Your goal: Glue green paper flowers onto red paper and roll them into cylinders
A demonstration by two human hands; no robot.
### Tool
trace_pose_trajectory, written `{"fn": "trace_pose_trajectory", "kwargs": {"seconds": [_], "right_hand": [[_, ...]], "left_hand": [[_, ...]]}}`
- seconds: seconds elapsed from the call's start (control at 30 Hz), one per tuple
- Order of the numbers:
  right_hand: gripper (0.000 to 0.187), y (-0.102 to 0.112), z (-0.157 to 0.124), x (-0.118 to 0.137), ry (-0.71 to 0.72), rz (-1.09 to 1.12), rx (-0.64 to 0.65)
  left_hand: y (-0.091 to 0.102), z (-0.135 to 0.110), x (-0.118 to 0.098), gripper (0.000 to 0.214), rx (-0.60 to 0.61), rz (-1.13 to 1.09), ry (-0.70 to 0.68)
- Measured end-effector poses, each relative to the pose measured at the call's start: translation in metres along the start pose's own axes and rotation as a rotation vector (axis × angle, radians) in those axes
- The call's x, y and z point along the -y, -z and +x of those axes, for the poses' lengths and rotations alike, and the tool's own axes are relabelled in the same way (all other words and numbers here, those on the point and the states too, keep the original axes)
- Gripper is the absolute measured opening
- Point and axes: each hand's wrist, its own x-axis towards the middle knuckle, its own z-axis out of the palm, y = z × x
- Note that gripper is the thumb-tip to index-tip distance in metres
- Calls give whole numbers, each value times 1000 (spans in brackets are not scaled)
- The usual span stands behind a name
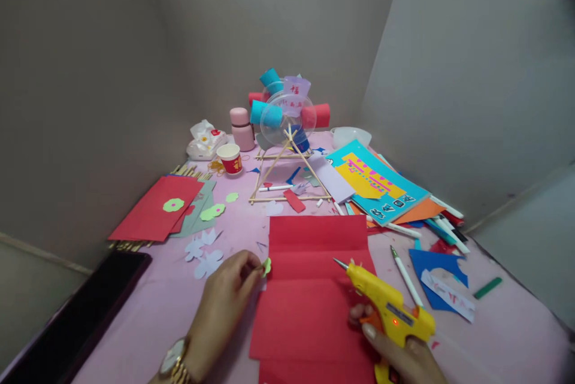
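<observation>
Between the thumb and fingers of my left hand (236,285) is a small light-green paper flower (267,266), pinched at the left edge of a creased red paper sheet (309,321). My right hand (399,351) grips a yellow hot glue gun (386,300), its metal nozzle pointing left over the red sheet. An orange light glows on the gun's side, and a finger is at the orange trigger. Pale lilac paper flowers (209,264) lie left of my left hand. Farther off stands a stick-framed wheel (287,120) with coloured paper cups around clear discs.
On the left are a black phone-like slab (81,318), red paper (155,207) and a paper cup (230,161). A pink flask (242,129) stands behind. To the right lie a turquoise pad (381,183), a marker (406,276) and blue scraps (431,270). Walls surround the table.
</observation>
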Motion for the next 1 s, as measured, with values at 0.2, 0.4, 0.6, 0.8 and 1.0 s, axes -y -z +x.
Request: {"fn": "trace_pose_trajectory", "kwargs": {"seconds": [0.2, 0.4, 0.6, 0.8, 1.0], "right_hand": [[32, -5, -5, 10, -21, 161, 30], [29, -6, -6, 13, -37, 207, 37], [30, -4, -5, 12, -59, 172, 54], [31, -6, -5, 16, -79, 175, 42], [31, -5, -6, 16, -70, 182, 40]], "left_hand": [[-27, -39, -12, 19, -261, -20, -571], [-54, -39, -9, 31, -224, 80, -781], [-55, -38, -12, 36, -163, 206, -797], [-49, -38, -11, 35, -109, 264, -796], [-52, -37, -16, 31, -91, 270, -848]]}}
